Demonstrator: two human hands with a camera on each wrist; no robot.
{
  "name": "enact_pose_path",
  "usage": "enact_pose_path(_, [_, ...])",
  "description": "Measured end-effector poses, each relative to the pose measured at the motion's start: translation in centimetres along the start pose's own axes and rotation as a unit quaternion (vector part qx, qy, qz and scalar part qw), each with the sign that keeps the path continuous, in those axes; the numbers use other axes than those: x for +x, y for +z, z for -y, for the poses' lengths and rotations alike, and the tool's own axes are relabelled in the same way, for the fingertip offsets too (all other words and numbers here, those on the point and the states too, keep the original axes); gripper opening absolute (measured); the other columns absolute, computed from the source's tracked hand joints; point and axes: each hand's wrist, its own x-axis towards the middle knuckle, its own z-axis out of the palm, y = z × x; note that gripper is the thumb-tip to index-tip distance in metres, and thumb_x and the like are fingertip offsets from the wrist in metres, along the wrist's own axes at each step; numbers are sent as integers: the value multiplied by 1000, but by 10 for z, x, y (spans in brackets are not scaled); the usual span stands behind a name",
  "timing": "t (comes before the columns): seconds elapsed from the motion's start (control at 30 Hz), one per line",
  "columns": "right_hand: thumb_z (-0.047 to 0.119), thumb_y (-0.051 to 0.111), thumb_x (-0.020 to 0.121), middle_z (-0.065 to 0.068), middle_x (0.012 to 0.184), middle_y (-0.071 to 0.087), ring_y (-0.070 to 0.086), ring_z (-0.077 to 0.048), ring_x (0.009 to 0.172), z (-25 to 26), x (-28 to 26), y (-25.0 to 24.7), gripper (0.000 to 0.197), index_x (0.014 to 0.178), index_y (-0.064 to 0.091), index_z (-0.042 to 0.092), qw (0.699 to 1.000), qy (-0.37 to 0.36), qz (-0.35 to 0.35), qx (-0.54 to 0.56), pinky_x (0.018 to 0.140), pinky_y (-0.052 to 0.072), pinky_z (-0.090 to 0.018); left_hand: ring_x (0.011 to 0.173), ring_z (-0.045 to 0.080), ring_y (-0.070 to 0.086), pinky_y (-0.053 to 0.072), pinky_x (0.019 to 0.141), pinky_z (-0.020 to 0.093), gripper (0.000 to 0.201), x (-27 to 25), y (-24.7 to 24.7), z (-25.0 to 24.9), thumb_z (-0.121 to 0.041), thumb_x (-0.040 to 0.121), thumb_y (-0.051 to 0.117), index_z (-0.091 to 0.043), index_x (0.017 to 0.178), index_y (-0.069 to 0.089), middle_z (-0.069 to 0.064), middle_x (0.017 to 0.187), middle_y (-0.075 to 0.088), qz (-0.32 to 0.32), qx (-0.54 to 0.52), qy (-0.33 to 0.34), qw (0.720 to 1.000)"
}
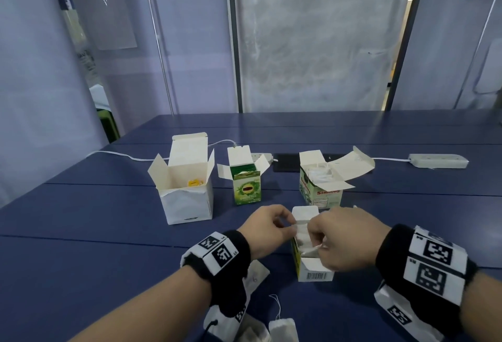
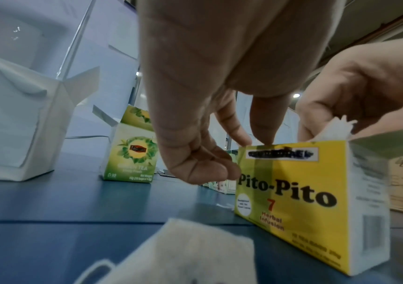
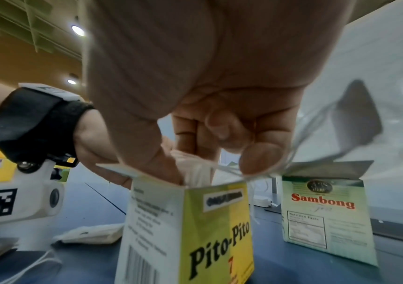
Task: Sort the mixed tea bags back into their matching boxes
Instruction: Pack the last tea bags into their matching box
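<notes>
Hands meet over the yellow Pito-Pito box (image 1: 312,265) standing on the blue bench (image 1: 108,260), nearest of four open boxes. From the left wrist, the left hand (image 2: 210,107) pinches the box's top edge with fingertips, a loose tea bag (image 2: 185,255) lying below. From the right wrist, the right hand (image 3: 210,123) grips a white tea bag (image 3: 195,173) in the box's mouth, Sambong box (image 3: 326,213) just beyond.

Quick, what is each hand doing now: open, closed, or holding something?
Left hand: fingertips pinch the top edge of the Pito-Pito box.
Right hand: curled, pushing a white tea bag into it.
</notes>
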Motion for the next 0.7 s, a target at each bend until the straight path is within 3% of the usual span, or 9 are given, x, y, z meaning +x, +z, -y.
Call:
enact_pose_path(0.27, [23,52,81,11,87,60,58,-15,85,-4,8,0,14,90,61,28,997,10,61,39,71,49,-29,55,14,45,37,42,17,8,-1,3,-6,-16,91,62,-17,99,61,3,74,54,18,-30,-20,999])
enact_pose_path(0.4, [25,54,81,11,82,57,54,-15,79,-1,10,3,8,85,58,31,1000,7,11,0,61,40,-25,57,15,45,35,37,15,10,-4,2,-7,-12,92,59,-13,102,59,8,84,54,24,-51,-30,998])
enact_pose_path(0.47, [33,56,81,12,85,60,54,-13,78,-3,9,3,11,91,62,32,1000,3,29,5,60,39,-25,57,12,46,36,37,12,9,-4,0,-7,-11,92,60,-13,100,59,7,83,54,29,-56,-29,998])
enact_pose_path(0.57, [42,57,84,12,91,65,56,-12,81,-4,7,3,20,99,64,30,996,6,88,3,66,43,-26,58,10,46,37,40,12,9,-4,0,-7,-10,90,62,-15,98,61,4,80,55,34,-50,-22,998])
enact_pose_path(0.63, [37,56,87,10,79,59,53,-14,76,-3,8,4,12,87,61,26,994,-9,106,-22,65,42,-28,61,14,47,42,51,20,8,-2,2,-6,-11,89,63,-16,96,62,7,83,57,29,-38,-15,999])
enact_pose_path(0.7, [31,54,89,9,66,49,47,-14,67,-2,9,3,20,71,51,23,993,-23,113,-35,62,39,-28,66,17,48,45,65,29,8,-1,4,-5,-12,88,65,-16,94,63,9,84,59,24,-30,-10,999])
